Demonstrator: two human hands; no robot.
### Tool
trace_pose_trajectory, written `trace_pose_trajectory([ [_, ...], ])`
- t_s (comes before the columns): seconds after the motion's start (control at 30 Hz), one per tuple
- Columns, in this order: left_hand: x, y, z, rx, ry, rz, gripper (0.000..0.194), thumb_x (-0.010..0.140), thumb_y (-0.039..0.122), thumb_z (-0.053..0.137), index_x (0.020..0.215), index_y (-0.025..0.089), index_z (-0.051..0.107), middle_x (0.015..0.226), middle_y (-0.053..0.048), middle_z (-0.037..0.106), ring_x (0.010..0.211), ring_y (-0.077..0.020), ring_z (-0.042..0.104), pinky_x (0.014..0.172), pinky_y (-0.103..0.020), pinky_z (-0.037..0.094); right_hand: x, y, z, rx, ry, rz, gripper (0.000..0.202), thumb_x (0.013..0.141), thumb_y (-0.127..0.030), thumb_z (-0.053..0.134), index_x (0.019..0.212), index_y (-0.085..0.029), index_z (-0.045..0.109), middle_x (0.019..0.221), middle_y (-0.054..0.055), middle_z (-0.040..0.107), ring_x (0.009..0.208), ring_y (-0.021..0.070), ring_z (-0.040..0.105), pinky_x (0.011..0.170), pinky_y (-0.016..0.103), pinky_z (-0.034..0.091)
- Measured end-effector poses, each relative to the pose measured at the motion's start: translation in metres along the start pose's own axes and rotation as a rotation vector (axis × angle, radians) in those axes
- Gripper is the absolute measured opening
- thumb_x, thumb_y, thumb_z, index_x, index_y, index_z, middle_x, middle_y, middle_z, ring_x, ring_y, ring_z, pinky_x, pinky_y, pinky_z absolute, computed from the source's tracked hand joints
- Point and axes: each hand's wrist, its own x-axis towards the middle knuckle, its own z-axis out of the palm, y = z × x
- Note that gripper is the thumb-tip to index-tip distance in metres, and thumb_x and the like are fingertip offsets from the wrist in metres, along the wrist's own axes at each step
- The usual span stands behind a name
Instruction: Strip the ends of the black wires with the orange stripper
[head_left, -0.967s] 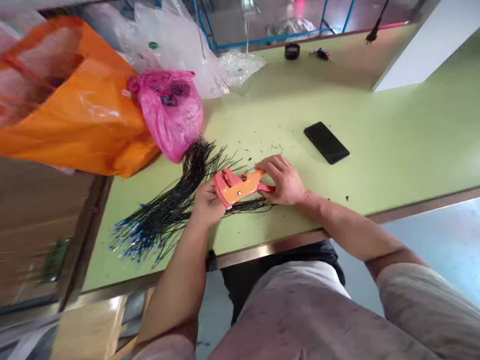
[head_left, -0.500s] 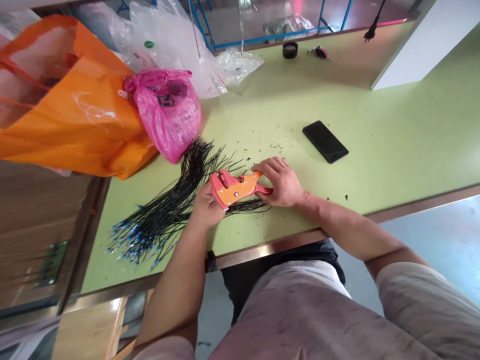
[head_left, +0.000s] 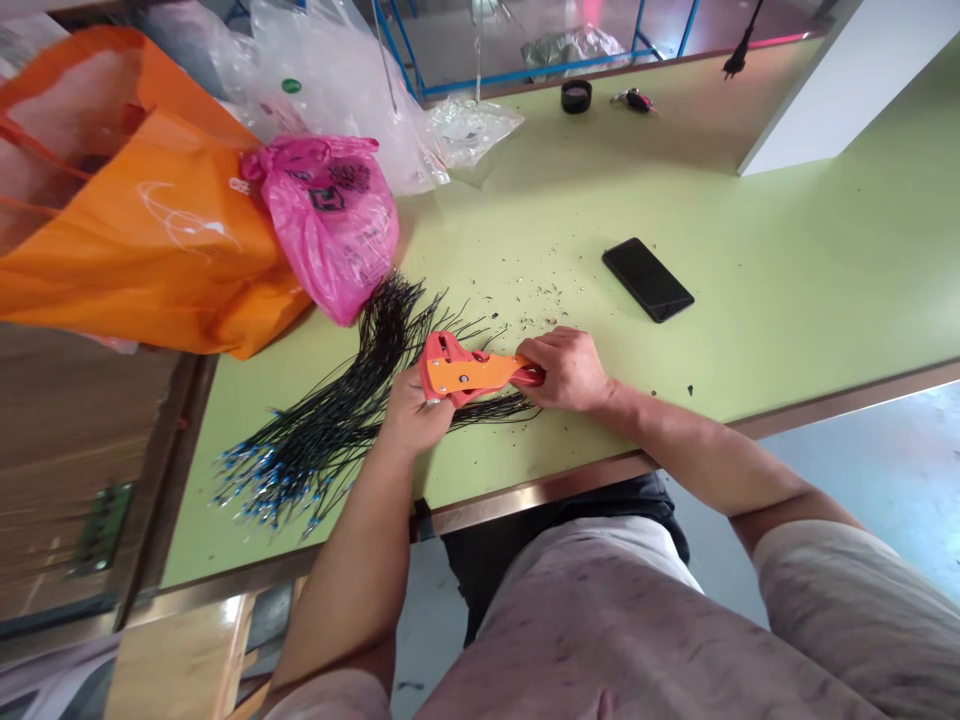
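Observation:
In the head view, my right hand [head_left: 567, 369] is wrapped round the handles of an orange and red wire stripper [head_left: 480, 374], and the handles are squeezed together. My left hand [head_left: 414, 412] is closed at the tool's jaw end. Its fingertips are partly hidden behind the red head, so what they grip cannot be made out. Beneath and beside both hands lies a bundle of thin black wires [head_left: 330, 395] with blue and shiny ends at the lower left. Some loose wires [head_left: 495, 408] pass under the tool.
A black phone [head_left: 648, 279] lies to the right, beyond my right hand. Small scraps [head_left: 551, 292] are scattered on the green table [head_left: 825, 270]. A pink plastic bag [head_left: 337, 225] and an orange bag [head_left: 165, 220] stand at the left. A black ring-shaped object [head_left: 576, 97] sits farther back.
My right hand has closed, bringing the wire stripper's handles together. The tool has turned slightly and shifted a little left. My left hand stays at its jaws.

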Motion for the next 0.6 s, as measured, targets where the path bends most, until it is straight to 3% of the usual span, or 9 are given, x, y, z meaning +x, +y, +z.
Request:
trace_pose_trajectory([
  [0.1,-0.001,-0.003,0.002,-0.099,0.04,-0.029,0.029,0.073,0.046,0.095,0.084,0.022,0.082,0.088,-0.006,0.083,0.09,-0.0265,0.082,0.088,-0.039,0.07,0.0,0.0,0.002,0.024,0.032,-0.008,0.028,0.097,-0.045,0.058,0.091,-0.02,0.07,0.074,0.005,0.067,0.067,0.0201,0.054,0.071,0.036,0.042],
  [0.27,0.001,0.004,0.007,-0.248,0.063,-0.086,0.04,0.073,0.056,0.095,0.091,0.021,0.085,0.099,-0.01,0.085,0.092,-0.0277,0.082,0.087,-0.041,0.07,0.006,0.001,0.002,0.083,0.094,-0.065,0.04,0.096,-0.049,0.065,0.12,-0.018,0.069,0.111,0.015,0.074,0.102,0.0311,0.063,0.091,0.045,0.051],
  [0.47,0.003,0.002,0.007,-0.23,0.074,-0.067,0.037,0.071,0.051,0.097,0.09,0.022,0.085,0.096,-0.007,0.085,0.09,-0.0266,0.082,0.084,-0.039,0.07,0.006,0.002,0.002,0.107,0.081,-0.07,0.043,0.099,-0.051,0.065,0.126,-0.017,0.067,0.118,0.016,0.072,0.109,0.0326,0.061,0.097,0.048,0.049],
  [0.6,0.001,-0.004,0.006,-0.194,0.045,-0.06,0.03,0.078,0.051,0.093,0.087,0.024,0.083,0.094,-0.005,0.085,0.088,-0.0245,0.082,0.088,-0.041,0.071,0.006,0.002,0.002,0.102,0.073,-0.056,0.044,0.098,-0.05,0.065,0.127,-0.018,0.066,0.119,0.016,0.072,0.109,0.0329,0.061,0.098,0.048,0.049],
])
